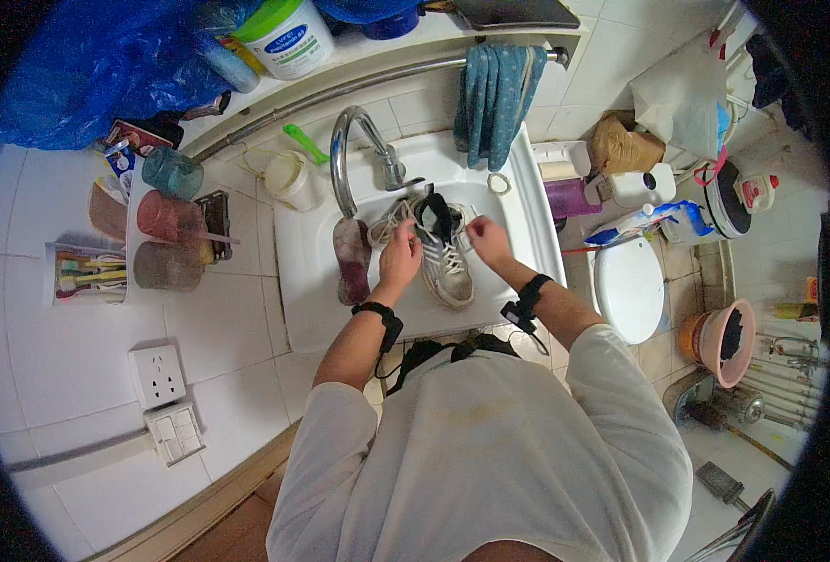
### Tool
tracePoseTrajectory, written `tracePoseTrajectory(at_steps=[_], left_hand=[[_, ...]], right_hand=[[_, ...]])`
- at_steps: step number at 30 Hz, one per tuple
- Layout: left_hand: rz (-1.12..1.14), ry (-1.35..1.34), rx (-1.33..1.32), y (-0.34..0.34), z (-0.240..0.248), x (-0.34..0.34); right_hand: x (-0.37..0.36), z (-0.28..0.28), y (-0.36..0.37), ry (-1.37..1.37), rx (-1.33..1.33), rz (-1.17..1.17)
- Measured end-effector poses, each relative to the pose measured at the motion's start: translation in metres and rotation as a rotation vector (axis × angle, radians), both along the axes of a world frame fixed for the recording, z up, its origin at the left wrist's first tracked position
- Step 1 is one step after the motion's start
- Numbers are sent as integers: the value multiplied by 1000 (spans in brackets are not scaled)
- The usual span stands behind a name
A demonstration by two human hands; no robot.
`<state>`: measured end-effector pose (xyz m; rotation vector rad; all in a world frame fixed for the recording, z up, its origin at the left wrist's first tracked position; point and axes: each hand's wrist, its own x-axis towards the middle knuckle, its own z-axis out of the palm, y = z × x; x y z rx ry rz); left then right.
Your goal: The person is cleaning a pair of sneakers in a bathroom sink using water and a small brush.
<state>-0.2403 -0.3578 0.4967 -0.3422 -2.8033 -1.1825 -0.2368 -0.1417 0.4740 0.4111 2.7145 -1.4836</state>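
Observation:
A white sneaker point(448, 279) with dark stripes and white laces rests in the white sink point(302, 314), its toe toward me. Just left of it is my left hand point(402, 256), fingers curled together near the laces. My right hand point(489, 240) is closed on the shoe's other side, near its opening. What either hand pinches is too small to make out. A second laced shoe point(386, 228) lies behind my left hand, partly hidden. Farther left, an insole point(352, 262) with a dark red patch lies under the faucet's spout.
The chrome faucet point(339, 155) arches over the sink's back left. A white tub point(293, 180) and green-handled brush point(305, 143) stand behind. A blue-green towel point(496, 103) hangs from the rail. Cups point(169, 217) sit on the left shelf; a white-lidded bin point(629, 290) is at right.

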Motion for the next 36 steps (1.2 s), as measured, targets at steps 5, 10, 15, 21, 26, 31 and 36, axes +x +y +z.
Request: tracePoseTrajectory(at_steps=[5,10,15,21,26,31,36], left_hand=[[-114,-7,-90,5,2,21],[-133,2,-176,33,13,25],[-92,-21,-254,44,8,28],[-3,-50,-359,60,9,27],[-19,-35,-473,61,0,27],[-22,-56,-460,61,1,27],[-17,-77,-252,46,-2,31]], right_hand=[[20,23,-22,163,71,406],[14,0,-22,234,142,347],[13,-6,-20,173,40,340],[14,-17,-12,182,-133,312],[12,-16,-11,171,-242,319],[7,-28,0,188,-231,433],[5,-36,2,180,-266,468]])
